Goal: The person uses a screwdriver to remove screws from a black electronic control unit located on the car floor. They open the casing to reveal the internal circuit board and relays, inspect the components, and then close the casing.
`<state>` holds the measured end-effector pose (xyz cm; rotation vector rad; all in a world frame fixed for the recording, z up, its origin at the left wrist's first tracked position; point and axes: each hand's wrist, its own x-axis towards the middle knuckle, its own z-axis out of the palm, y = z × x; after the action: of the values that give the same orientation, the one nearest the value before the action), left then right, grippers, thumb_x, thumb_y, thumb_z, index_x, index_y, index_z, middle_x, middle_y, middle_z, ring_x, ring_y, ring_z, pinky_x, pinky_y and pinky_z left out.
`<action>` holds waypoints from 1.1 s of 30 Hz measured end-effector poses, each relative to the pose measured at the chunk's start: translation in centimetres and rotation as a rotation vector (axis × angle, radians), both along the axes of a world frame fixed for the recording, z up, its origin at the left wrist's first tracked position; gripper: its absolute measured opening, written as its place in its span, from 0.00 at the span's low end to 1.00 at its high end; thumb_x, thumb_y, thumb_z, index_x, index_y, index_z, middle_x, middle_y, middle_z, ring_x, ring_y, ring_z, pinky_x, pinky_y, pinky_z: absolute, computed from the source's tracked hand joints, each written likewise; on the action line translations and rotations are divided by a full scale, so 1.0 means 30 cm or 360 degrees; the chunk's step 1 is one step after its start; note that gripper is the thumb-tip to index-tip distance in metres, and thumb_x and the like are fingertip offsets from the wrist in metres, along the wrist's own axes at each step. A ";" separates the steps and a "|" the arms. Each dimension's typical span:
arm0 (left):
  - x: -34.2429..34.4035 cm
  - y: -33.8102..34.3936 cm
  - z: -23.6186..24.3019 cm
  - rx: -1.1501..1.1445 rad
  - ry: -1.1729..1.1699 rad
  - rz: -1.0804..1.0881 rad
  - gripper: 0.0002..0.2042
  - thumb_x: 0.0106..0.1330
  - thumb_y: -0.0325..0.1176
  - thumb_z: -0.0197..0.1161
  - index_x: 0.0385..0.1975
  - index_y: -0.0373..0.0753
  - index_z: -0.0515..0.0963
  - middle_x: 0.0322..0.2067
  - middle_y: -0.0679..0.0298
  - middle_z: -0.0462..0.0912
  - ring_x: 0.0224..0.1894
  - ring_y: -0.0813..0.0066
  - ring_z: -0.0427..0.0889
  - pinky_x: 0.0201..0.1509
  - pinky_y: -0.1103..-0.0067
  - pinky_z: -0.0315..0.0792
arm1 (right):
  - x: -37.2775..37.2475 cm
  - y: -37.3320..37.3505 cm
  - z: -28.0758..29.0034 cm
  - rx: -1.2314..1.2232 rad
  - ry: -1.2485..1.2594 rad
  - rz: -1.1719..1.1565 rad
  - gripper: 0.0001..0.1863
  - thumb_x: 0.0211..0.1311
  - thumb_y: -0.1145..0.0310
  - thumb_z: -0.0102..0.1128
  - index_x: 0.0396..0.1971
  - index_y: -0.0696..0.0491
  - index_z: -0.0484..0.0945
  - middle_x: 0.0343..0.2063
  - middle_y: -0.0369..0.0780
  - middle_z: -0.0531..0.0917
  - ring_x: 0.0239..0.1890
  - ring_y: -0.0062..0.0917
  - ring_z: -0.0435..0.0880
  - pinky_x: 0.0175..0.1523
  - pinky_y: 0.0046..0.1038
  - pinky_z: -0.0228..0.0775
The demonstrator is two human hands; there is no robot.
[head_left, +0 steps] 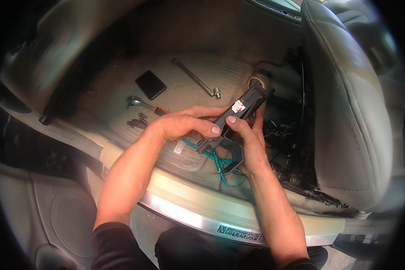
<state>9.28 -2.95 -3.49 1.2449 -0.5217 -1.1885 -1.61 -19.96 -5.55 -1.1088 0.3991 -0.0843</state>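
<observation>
Both hands hold a long black plastic housing, tilted with its far end up and to the right. A white sticker with red marks is on its top face, and yellowish wires loop at the far end. My left hand grips its left side, thumb on top, fingers partly hidden underneath. My right hand wraps the right side, thumb pressed on the upper face. Below the housing hangs a black bracket-like part. Teal cord-like pieces lie beneath it; their kind is unclear.
On the car floor mat lie a black phone-like slab, an extension bar with a socket, a ratchet and several bolts. A grey seat and black seat rail stand right. The door sill runs in front.
</observation>
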 end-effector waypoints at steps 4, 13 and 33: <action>0.016 0.009 -0.050 -0.0038 -0.0229 -0.0065 0.39 0.60 0.45 0.66 0.73 0.48 0.62 0.62 0.58 0.73 0.61 0.68 0.71 0.62 0.75 0.66 | 0.004 0.002 -0.011 0.0052 0.0000 -0.0022 0.66 0.48 0.56 0.74 0.74 0.56 0.30 0.63 0.49 0.62 0.63 0.40 0.69 0.65 0.39 0.66; -0.005 0.036 -0.032 -0.0272 -0.0317 0.0217 0.42 0.60 0.54 0.70 0.70 0.36 0.64 0.62 0.52 0.74 0.57 0.69 0.78 0.63 0.74 0.68 | -0.006 -0.009 0.022 0.0745 -0.0188 0.0021 0.29 0.64 0.45 0.54 0.52 0.55 0.76 0.47 0.43 0.83 0.48 0.34 0.84 0.57 0.36 0.75; -0.003 0.091 0.064 0.0136 -0.0890 0.0262 0.30 0.54 0.38 0.78 0.59 0.41 0.79 0.46 0.58 0.86 0.42 0.76 0.84 0.48 0.78 0.76 | -0.014 0.012 -0.007 0.1058 -0.0423 0.0073 0.32 0.66 0.41 0.50 0.57 0.51 0.75 0.54 0.42 0.81 0.54 0.37 0.81 0.61 0.41 0.73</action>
<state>9.19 -0.20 -1.57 1.6689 -0.7639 -0.7210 -2.03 -19.58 -5.75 -0.4409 0.1398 -0.0511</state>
